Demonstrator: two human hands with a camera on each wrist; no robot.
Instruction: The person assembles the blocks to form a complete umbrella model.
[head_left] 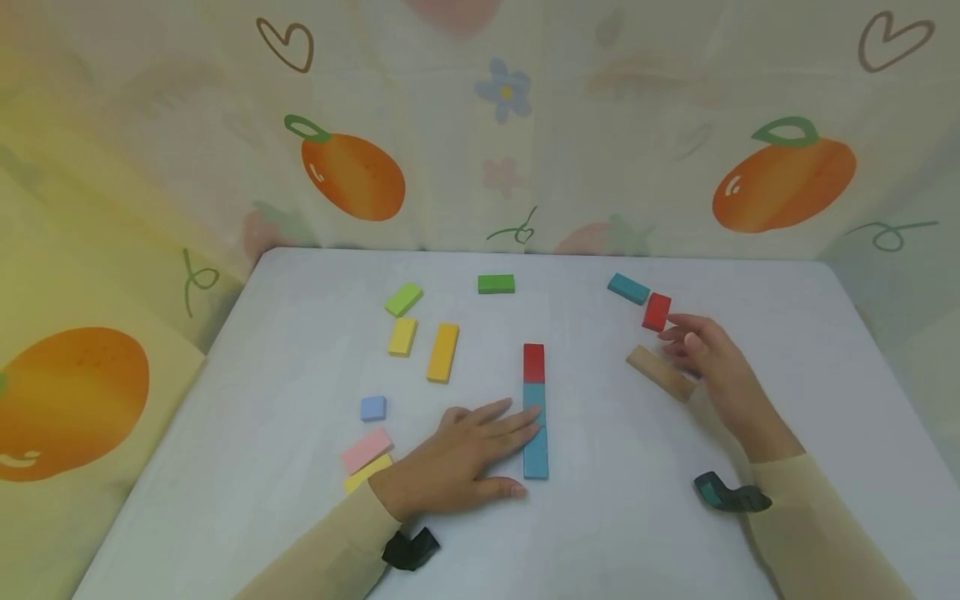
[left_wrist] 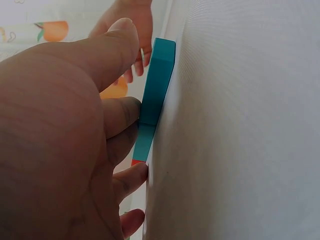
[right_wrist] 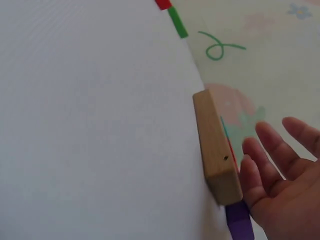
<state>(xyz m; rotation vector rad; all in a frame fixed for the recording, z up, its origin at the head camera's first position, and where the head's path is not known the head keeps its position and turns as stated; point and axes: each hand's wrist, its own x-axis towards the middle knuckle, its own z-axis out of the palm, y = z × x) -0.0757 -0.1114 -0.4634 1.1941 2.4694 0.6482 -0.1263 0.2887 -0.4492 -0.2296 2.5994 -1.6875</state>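
In the head view I see the person's left hand (head_left: 468,454) with its fingers spread, and it is grasping nothing; the fingertips are resting at a straight row, where the upper blue block (head_left: 533,395) and the lower blue block (head_left: 536,460) lie end to end, with a red block (head_left: 534,363) touching at the far end. The left thumb lies apart from the row, near its close end. The right hand (head_left: 708,358) I find released also, its fingers loosely bent around no object; they are just beside a wooden block (head_left: 651,367), which lies slanted on the white table (head_left: 600,533), but I cannot tell if any finger touches it. The index finger points at a second red block (head_left: 657,312), which is next to a slanted blue block (head_left: 628,288). To the left of the row I notice a green block (head_left: 496,284), a light green block (head_left: 404,299), a short yellow block (head_left: 402,337), a long yellow block (head_left: 442,353) and a small blue block (head_left: 373,408). Near the left wrist lies a pink block (head_left: 367,450), and beside it another yellow block (head_left: 369,472), which the sleeve (head_left: 330,542) partly hides
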